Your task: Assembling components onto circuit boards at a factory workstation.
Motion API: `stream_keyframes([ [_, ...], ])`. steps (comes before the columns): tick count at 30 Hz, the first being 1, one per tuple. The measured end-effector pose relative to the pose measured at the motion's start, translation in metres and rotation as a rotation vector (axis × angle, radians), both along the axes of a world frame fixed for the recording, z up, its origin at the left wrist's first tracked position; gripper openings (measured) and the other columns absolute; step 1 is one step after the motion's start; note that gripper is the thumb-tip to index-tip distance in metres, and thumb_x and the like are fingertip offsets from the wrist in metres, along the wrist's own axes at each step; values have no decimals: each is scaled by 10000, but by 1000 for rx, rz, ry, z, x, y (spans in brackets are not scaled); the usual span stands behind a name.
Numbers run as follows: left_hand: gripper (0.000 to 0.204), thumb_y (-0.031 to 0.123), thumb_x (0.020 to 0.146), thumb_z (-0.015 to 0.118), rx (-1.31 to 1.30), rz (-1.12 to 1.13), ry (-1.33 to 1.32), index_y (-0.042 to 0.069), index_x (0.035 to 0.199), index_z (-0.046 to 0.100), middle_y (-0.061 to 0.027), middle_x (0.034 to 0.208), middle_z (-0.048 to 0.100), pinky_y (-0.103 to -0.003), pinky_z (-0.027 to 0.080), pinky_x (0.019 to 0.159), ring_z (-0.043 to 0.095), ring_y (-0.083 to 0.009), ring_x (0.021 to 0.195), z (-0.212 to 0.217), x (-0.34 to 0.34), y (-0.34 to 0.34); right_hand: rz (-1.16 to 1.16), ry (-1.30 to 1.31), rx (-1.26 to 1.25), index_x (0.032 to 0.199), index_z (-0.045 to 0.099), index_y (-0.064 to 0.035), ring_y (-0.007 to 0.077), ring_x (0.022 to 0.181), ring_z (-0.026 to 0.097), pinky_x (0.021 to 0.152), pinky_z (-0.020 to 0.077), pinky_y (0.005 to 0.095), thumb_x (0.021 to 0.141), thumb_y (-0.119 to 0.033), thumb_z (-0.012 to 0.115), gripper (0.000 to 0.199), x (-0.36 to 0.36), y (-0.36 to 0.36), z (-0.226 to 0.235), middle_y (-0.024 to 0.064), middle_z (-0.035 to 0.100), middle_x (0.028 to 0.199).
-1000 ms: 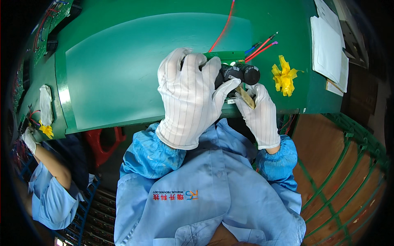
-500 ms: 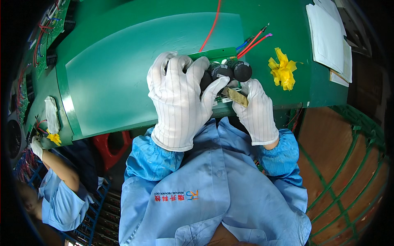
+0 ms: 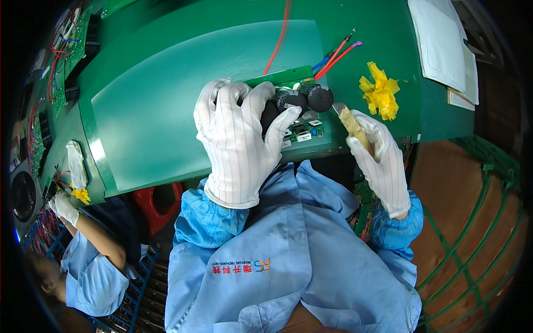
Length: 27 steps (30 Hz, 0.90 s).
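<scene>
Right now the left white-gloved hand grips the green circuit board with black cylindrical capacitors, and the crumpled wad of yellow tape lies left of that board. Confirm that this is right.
Not quite. The crumpled wad of yellow tape lies to the right of the green circuit board with black cylindrical capacitors, not left, as the head view shows. The left white-gloved hand does grip that board.

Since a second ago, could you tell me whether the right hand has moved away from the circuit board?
Yes. The right hand, holding a tan tool, has drawn back rightward from the circuit board, below the yellow tape wad.
</scene>
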<state>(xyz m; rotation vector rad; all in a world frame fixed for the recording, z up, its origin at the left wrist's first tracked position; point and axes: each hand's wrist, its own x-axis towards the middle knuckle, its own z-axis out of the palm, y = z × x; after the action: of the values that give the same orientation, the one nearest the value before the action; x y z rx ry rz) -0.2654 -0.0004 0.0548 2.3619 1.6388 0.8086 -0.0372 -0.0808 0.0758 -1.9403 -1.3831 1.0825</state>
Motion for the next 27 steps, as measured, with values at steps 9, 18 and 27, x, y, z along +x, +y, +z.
stream_keyframes([
  [9, 354, 346, 818, 818, 4, -13, 8, 93, 1051, 738, -141, 1032, 585, -493, 426, 983, 537, -368, 1097, 0, 1, 1, 168, -297, 197, 1285, 606, -28, 358, 1019, 676, 854, 560, 412, 897, -21, 690, 397, -18, -47, -6, 161, 685, 1208],
  [18, 359, 358, 821, 815, 2, -25, -14, 95, 1053, 736, -138, 1026, 587, -492, 415, 986, 540, -365, 1077, 0, 0, 2, 375, -620, 335, 1337, 648, -66, 164, 830, 693, 565, 483, 313, 828, -40, 687, 511, -24, -31, 12, 45, 704, 1084],
  [27, 362, 366, 817, 820, 15, -14, -28, 105, 1053, 733, -123, 1031, 582, -481, 437, 951, 538, -359, 1076, -2, -2, 2, 684, -934, 350, 1344, 659, -84, 184, 666, 597, 527, 424, 346, 740, -32, 692, 607, -22, 7, 41, 20, 628, 970],
])
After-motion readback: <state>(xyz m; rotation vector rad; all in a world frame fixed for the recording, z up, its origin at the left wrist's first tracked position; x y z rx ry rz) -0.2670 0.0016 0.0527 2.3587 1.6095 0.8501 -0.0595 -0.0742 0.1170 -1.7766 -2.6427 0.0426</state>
